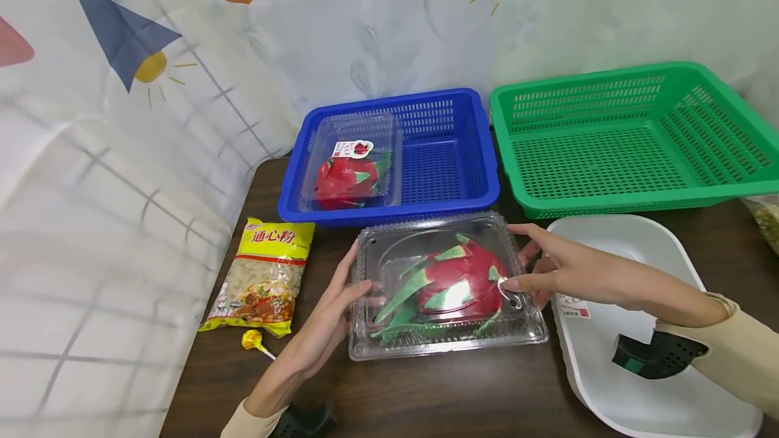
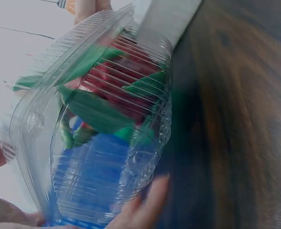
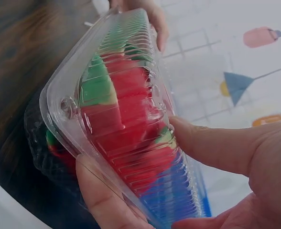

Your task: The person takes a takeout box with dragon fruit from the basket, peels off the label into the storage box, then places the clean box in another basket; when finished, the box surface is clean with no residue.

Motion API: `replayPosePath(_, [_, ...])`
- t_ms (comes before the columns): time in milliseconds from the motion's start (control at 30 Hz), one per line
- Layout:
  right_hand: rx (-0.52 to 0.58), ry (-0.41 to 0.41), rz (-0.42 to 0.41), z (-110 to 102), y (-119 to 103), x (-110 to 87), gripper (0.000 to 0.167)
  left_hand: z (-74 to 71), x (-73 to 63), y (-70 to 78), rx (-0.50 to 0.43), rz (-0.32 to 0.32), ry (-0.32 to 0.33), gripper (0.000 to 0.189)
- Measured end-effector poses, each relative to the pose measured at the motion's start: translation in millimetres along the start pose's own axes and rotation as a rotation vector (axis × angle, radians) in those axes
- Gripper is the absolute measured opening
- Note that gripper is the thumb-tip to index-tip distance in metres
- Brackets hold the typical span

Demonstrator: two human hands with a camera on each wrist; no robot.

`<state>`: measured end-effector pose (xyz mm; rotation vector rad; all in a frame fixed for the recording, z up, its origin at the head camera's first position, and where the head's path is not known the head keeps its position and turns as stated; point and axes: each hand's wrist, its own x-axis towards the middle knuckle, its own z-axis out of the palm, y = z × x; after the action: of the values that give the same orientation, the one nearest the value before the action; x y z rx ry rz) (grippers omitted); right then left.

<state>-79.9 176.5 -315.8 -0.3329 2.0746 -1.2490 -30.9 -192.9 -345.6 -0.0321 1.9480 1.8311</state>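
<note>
Item 1: clear plastic hinged-style box (image 1: 386,249), rectangular with ribbed sides, held over the dark wood-grain worktop (image 1: 475,401). Contents: one red dragon fruit (image 1: 456,276) with long green scales.

Grip: left hand (image 1: 319,335) has hold of the clear box's left side, thumb on top; right hand (image 1: 556,268) has hold of its right side, thumb on top. Both are parted only by the clear box's edge.

Item 2: white printed label (image 1: 575,307), just right of the clear box; small lettering not legible, backing cannot be told.

Item 3: white rounded plastic tray (image 1: 675,401), right of the clear box.

Item 4: blue slotted plastic basket (image 1: 389,218), just behind the clear box. Contents: a second transparent box (image 1: 353,126) holding another red fruit (image 1: 341,188), its white sticker (image 1: 353,149) bearing a dragon fruit picture and small characters.

Item 5: green slotted plastic basket (image 1: 645,192), behind and right of the clear box.

Item 6: yellow-topped plastic bag (image 1: 262,279) of pale pasta, left of the clear box; printed in red "通心粉".

Item 7: yellow-wrapped lollipop (image 1: 251,339), white stick, left of the clear box.
</note>
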Motion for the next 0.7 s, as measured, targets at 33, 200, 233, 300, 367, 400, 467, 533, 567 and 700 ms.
replayPosePath(33, [0.002, 0.004, -0.002, -1, -1, -2.5, 0.104, -0.2, -2.6, 3.1, 0.0, 0.003, -0.005, 0.072])
replayPosePath(200, [0.015, 0.026, -0.006, -6, -8, -14.4, 0.101, -1.8, -15.0, 20.0, 0.012, 0.028, -0.041, 0.069])
replayPosePath(233, [0.013, 0.031, -0.008, -7, -9, -17.2, 0.1, -1.7, -16.9, 23.2, 0.014, 0.032, -0.053, 0.069])
replayPosePath(300, [-0.004, 0.04, -0.029, -10, -9, -21.9, 0.098, -1.1, -20.1, 28.7, 0.02, 0.036, -0.077, 0.069])
replayPosePath(367, [-0.002, 0.049, -0.036, -13, -10, -27.2, 0.095, 0.0, -22.4, 33.0, 0.018, 0.039, -0.105, 0.069])
replayPosePath(400, [-0.002, 0.052, -0.044, -15, -10, -29.4, 0.094, 0.6, -23.4, 34.8, 0.017, 0.041, -0.118, 0.07])
replayPosePath(467, [0.003, 0.058, -0.072, -17, -10, -32.4, 0.091, 2.4, -24.6, 38.0, 0.017, 0.05, -0.135, 0.072])
replayPosePath(533, [0.011, 0.072, -0.073, -21, -11, -36.3, 0.089, 5.1, -24.6, 40.5, 0.014, 0.07, -0.142, 0.074])
replayPosePath(567, [0.002, 0.08, -0.082, -22, -12, -37.7, 0.089, 6.6, -24.2, 41.5, 0.024, 0.084, -0.139, 0.075])
replayPosePath(700, [-0.013, 0.127, -0.102, -30, -16, -42.2, 0.083, 15.0, -19.5, 44.9, 0.043, 0.162, -0.112, 0.079])
